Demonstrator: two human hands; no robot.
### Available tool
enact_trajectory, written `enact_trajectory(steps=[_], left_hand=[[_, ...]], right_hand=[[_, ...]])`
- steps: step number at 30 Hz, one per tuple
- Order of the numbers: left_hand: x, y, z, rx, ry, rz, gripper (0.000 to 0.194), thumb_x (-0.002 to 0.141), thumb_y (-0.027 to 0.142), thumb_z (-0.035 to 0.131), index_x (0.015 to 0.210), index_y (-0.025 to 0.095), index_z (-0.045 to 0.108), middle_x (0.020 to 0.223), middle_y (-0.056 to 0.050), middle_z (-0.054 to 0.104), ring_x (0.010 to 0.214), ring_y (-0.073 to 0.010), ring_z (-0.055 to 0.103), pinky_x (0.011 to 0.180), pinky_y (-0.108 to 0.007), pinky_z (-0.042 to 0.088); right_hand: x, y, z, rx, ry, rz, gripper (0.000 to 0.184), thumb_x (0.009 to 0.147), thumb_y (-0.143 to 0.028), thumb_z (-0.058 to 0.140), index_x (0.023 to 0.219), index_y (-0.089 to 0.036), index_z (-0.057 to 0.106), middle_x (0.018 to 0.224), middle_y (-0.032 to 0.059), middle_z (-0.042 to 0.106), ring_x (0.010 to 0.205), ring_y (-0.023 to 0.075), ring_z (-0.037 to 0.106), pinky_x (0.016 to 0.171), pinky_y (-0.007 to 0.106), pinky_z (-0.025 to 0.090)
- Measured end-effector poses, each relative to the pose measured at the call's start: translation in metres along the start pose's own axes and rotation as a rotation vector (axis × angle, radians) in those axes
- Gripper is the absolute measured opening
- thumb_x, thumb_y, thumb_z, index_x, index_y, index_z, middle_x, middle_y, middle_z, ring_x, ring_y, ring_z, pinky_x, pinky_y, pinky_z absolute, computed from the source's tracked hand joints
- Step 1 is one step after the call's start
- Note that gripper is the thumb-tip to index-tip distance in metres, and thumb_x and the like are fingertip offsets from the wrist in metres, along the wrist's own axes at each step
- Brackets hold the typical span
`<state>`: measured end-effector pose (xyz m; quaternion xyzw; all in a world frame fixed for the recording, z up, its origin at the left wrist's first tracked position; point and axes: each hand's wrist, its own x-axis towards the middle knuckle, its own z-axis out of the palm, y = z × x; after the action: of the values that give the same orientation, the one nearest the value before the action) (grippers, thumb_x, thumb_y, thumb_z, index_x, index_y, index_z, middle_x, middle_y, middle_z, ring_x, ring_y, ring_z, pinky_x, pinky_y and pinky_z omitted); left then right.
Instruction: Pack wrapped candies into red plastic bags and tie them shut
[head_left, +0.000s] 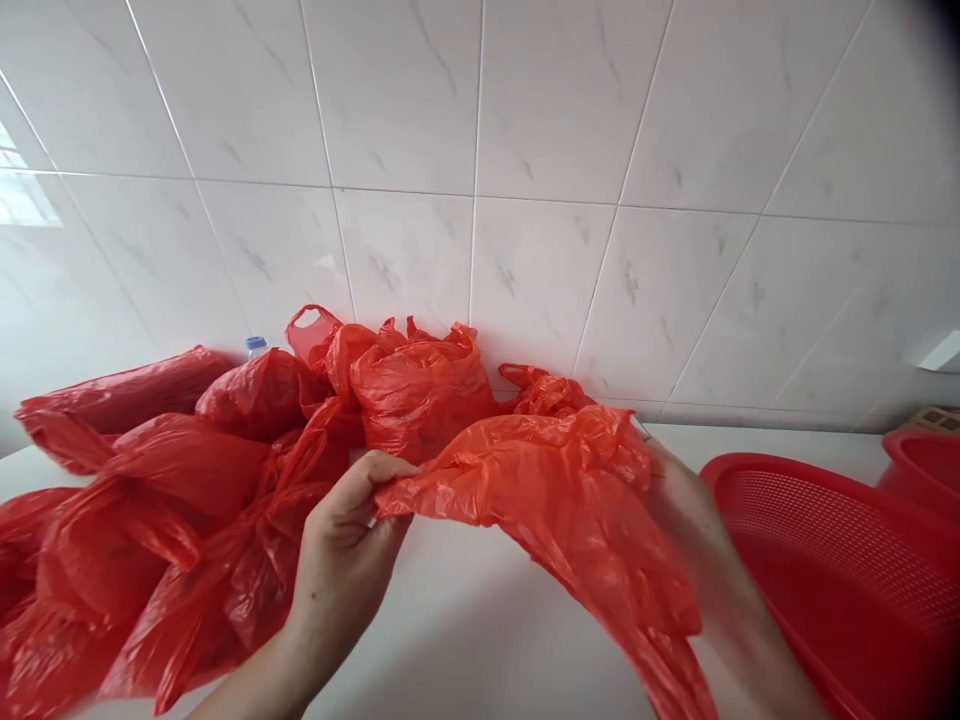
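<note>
My left hand (346,545) pinches the left edge of a crumpled red plastic bag (555,490) between thumb and fingers. My right hand (686,505) is on the bag's right side, mostly covered by the plastic; its fingers are hidden. The bag hangs stretched between both hands above the white counter (465,630), its lower part drooping toward me.
A heap of several red plastic bags (172,500) lies on the counter at the left and against the white tiled wall (480,200). A bottle cap (256,345) peeks out behind them. A red mesh basket (840,570) and a second red basin (926,465) stand at the right.
</note>
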<state>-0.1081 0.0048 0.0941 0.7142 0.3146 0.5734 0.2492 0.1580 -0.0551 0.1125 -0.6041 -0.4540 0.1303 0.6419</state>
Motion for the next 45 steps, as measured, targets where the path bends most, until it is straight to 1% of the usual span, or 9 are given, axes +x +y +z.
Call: enact_trajectory(steps=[6,12,15,20,23,26,29,33,45], left_hand=[[0.001,0.001,0.002,-0.018,-0.004,-0.117,0.012,0.072,0.007,0.057,0.070,0.019,0.058,0.061,0.006,0.057,0.054,-0.0080,0.051,0.050,-0.016,0.043],[-0.003,-0.001,0.004,-0.097,-0.029,-0.216,0.017,0.072,0.011,0.057,0.081,0.021,0.067,0.069,0.004,0.068,0.056,-0.0095,0.060,0.050,-0.016,0.049],[-0.002,0.000,0.002,-0.106,-0.034,-0.211,0.022,0.073,0.011,0.057,0.087,0.022,0.070,0.074,0.003,0.071,0.060,-0.0102,0.063,0.052,-0.016,0.051],[-0.002,0.002,0.000,-0.103,-0.047,-0.178,0.025,0.072,0.009,0.056,0.087,0.024,0.071,0.073,0.004,0.072,0.059,-0.0099,0.064,0.051,-0.016,0.052],[-0.005,0.003,0.002,-0.044,-0.044,-0.116,0.026,0.069,0.006,0.058,0.083,0.023,0.072,0.070,0.005,0.072,0.056,-0.0092,0.064,0.051,-0.015,0.051],[-0.009,0.004,0.004,-0.042,-0.053,-0.092,0.029,0.068,0.004,0.058,0.083,0.023,0.072,0.070,0.005,0.072,0.056,-0.0094,0.064,0.051,-0.015,0.050],[-0.008,0.004,0.000,-0.166,-0.094,-0.137,0.030,0.071,0.005,0.056,0.087,0.025,0.071,0.077,0.004,0.071,0.062,-0.0113,0.065,0.054,-0.018,0.051],[0.004,-0.002,-0.017,-0.311,-0.220,-0.119,0.029,0.074,0.004,0.051,0.082,0.026,0.068,0.079,0.004,0.060,0.069,-0.0101,0.056,0.060,-0.019,0.047],[0.038,-0.016,-0.046,0.315,-0.513,-0.097,0.032,0.072,0.007,0.039,0.079,0.024,0.065,0.107,0.000,0.063,0.091,-0.0191,0.061,0.079,-0.030,0.049]], right_hand=[[-0.028,-0.026,0.001,0.179,0.039,-0.020,0.018,0.084,-0.043,0.056,0.093,-0.027,0.059,0.086,0.0004,0.059,0.073,0.0146,0.061,0.058,0.024,0.052],[-0.068,-0.060,0.017,-0.429,-0.634,-0.265,0.073,0.059,-0.041,0.081,0.126,-0.038,0.051,0.111,0.0024,0.062,0.094,0.0251,0.062,0.076,0.036,0.054],[-0.068,-0.057,0.031,-0.672,-0.752,-0.177,0.059,0.063,-0.025,0.074,0.120,-0.030,0.056,0.106,0.0041,0.062,0.087,0.0245,0.063,0.075,0.039,0.053],[-0.066,-0.052,0.036,-0.582,-0.596,-0.198,0.028,0.083,-0.042,0.057,0.105,-0.024,0.061,0.083,0.0018,0.064,0.070,0.0186,0.061,0.061,0.031,0.051],[-0.078,-0.054,0.038,-0.430,-0.441,-0.326,0.037,0.087,-0.052,0.048,0.109,-0.025,0.059,0.075,0.0012,0.063,0.062,0.0173,0.060,0.057,0.030,0.051],[-0.089,-0.051,0.045,-0.520,-0.449,-0.388,0.058,0.075,-0.038,0.063,0.130,-0.026,0.047,0.094,0.0057,0.066,0.075,0.0227,0.064,0.063,0.035,0.054],[-0.081,-0.042,0.045,-0.671,-0.589,-0.260,0.066,0.072,-0.016,0.055,0.136,-0.026,0.044,0.107,0.0080,0.066,0.088,0.0265,0.065,0.074,0.041,0.054],[-0.049,-0.034,0.025,-0.504,-0.744,0.078,0.027,0.083,-0.018,0.044,0.096,-0.025,0.066,0.087,0.0023,0.068,0.080,0.0187,0.064,0.072,0.032,0.049],[-0.015,-0.021,-0.008,0.289,-0.542,0.503,0.037,0.074,-0.052,0.068,0.071,-0.019,0.052,0.063,-0.0045,0.049,0.053,0.0080,0.043,0.051,0.022,0.032]])
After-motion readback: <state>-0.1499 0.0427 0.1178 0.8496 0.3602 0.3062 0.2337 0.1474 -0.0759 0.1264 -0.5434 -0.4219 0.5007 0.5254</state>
